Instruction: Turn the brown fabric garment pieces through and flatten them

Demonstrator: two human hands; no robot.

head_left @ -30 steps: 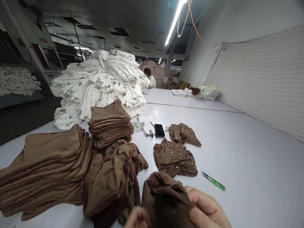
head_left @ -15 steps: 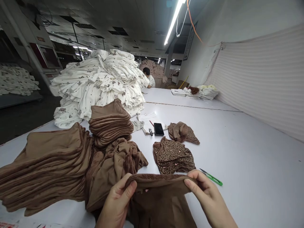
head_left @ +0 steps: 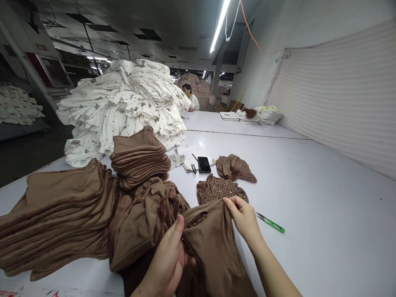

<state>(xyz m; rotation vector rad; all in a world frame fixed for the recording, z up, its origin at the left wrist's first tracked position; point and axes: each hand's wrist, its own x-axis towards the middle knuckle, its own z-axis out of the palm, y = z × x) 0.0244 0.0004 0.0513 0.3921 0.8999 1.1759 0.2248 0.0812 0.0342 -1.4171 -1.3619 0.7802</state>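
A brown fleece-lined garment [head_left: 213,243] hangs between my hands, its lower part running out of the bottom of the view. My right hand [head_left: 244,216] pinches its top right corner. At the left edge, my left hand [head_left: 170,255] grips the cloth with the thumb raised and the fingers partly behind it. A small slit-like opening [head_left: 198,219] shows near the top of the cloth. Beside my left hand lies a crumpled heap of brown garments [head_left: 142,222]. Just beyond the held piece are leopard-print pieces [head_left: 221,188], partly covered by it.
Folded brown stacks [head_left: 62,210] [head_left: 139,159] stand at left, before a tall pile of white printed cloth [head_left: 123,103]. Green-handled thread snips [head_left: 272,223] lie at right. A phone [head_left: 204,164], papers [head_left: 192,150] and a brown-and-leopard bundle [head_left: 235,168] lie farther back. A person [head_left: 192,99] is behind.
The garment has turned from a stretched edge facing me to a hanging panel with its slit showing. My right hand has moved left and up, closer to my left hand, which shifted right.
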